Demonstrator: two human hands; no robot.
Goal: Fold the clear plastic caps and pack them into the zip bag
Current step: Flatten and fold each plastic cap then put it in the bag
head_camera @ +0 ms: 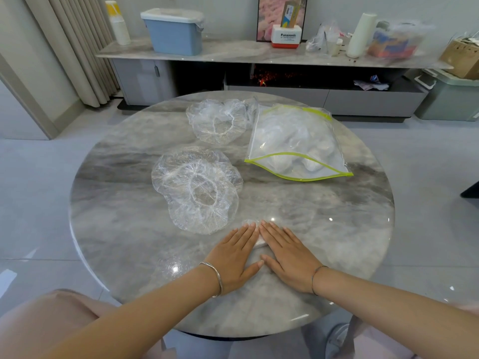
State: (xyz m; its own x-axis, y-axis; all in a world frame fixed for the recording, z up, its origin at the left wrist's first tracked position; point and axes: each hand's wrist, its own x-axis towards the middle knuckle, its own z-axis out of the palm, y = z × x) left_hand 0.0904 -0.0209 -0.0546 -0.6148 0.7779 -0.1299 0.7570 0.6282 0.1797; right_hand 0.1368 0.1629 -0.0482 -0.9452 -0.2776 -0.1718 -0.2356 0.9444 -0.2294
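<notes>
My left hand [237, 255] and my right hand [287, 252] lie flat side by side, fingers straight, pressing a folded clear plastic cap [260, 241] onto the round marble table [108, 229] near its front edge; only a small white sliver of the cap shows between and beyond the fingertips. Just beyond my left hand lie two overlapping unfolded clear caps [198, 189]. Farther back sits another crumpled clear cap pile [217, 120]. To the right of it lies the zip bag [295, 143] with a green seal, its mouth open toward me and several folded caps inside.
Behind the table runs a long low cabinet [233, 57] carrying a blue lidded bin [175, 32], stacked paper cups [118, 23], a Panasonic box [286, 36] and plastic bags. A curtain [75, 47] hangs at the left. A green bin [451, 97] stands at the right.
</notes>
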